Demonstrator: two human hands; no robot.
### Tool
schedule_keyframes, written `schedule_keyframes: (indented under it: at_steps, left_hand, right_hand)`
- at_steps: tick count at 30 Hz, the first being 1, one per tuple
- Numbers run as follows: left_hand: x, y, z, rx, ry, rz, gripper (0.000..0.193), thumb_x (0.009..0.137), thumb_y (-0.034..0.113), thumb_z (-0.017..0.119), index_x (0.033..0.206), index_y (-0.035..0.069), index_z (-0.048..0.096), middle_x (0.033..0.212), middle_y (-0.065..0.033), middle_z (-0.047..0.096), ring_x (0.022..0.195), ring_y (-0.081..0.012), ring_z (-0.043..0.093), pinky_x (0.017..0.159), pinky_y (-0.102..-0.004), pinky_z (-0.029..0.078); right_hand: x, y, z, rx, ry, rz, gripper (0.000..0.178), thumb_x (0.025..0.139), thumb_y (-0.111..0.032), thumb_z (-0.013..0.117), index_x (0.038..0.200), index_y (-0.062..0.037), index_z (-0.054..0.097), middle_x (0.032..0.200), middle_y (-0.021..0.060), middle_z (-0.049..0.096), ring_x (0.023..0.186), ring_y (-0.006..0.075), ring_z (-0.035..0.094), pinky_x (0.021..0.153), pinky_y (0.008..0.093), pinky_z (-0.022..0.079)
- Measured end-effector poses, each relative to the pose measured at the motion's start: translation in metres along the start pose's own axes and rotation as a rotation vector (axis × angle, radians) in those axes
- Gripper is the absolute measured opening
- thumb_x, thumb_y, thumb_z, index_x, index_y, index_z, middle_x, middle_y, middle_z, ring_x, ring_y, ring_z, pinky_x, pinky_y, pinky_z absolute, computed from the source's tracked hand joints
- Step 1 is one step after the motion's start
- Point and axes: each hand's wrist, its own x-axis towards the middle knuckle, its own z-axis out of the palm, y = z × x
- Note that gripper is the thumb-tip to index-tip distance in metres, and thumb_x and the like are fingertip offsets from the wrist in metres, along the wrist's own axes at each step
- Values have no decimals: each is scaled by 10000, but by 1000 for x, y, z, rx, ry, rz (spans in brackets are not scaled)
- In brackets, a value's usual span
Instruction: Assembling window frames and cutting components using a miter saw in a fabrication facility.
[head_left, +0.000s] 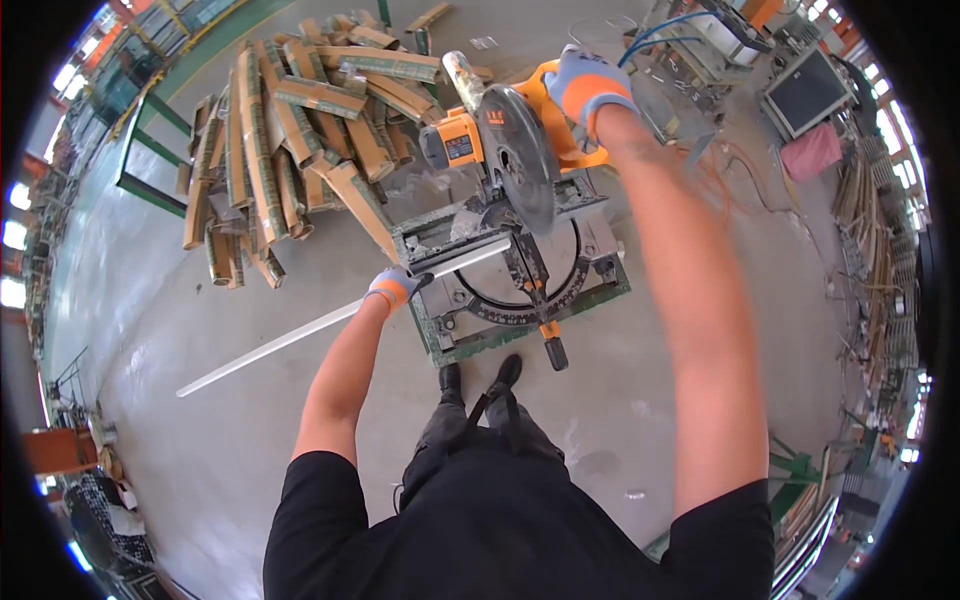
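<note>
An orange and grey mitre saw [500, 170] stands on the concrete floor in front of my feet, its round blade raised above the green base [520, 330]. My right hand [590, 88], in a grey and orange glove, grips the saw's orange handle. My gloved left hand [393, 288] presses a long pale metal strip [300, 335] against the saw's fence at the left edge of the base. The strip runs from under the blade out to the lower left across the floor.
A heap of several long wrapped brown and green bars [290, 130] lies on the floor left of and behind the saw. A cluttered bench with a dark screen [805, 92] and a pink cloth [812, 152] is at the upper right. Green rails [150, 160] stand at the left.
</note>
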Motion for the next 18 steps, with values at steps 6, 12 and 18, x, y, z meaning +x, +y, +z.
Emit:
schedule_keyframes:
  at_steps: [6, 12, 18]
  left_hand:
    - [23, -6, 12, -6, 89, 0, 847, 790, 774, 479, 1034, -7, 699, 1036, -275, 662, 1019, -427, 629, 878, -460, 495]
    - [7, 13, -6, 22, 28, -17, 684, 841, 656, 489, 1092, 53, 691, 1120, -198, 672, 1060, -382, 630, 905, -429, 493]
    - [-6, 13, -20, 37, 26, -72, 533, 863, 530, 474, 1075, 104, 713, 1118, -153, 684, 1058, -360, 638, 895, -407, 495]
  right_hand:
    - [-2, -1, -5, 10, 22, 77, 475, 843, -440, 557, 1040, -23, 673, 1062, 213, 679, 988, 376, 653, 851, 447, 512]
    - [1, 29, 12, 320, -159, 143, 438, 839, -410, 616, 977, 0, 685, 824, 160, 672, 721, 296, 653, 653, 417, 506]
    - [-79, 25, 21, 710, -132, 442, 516, 831, -443, 664, 953, 57, 638, 827, 232, 678, 829, 392, 658, 740, 427, 514]
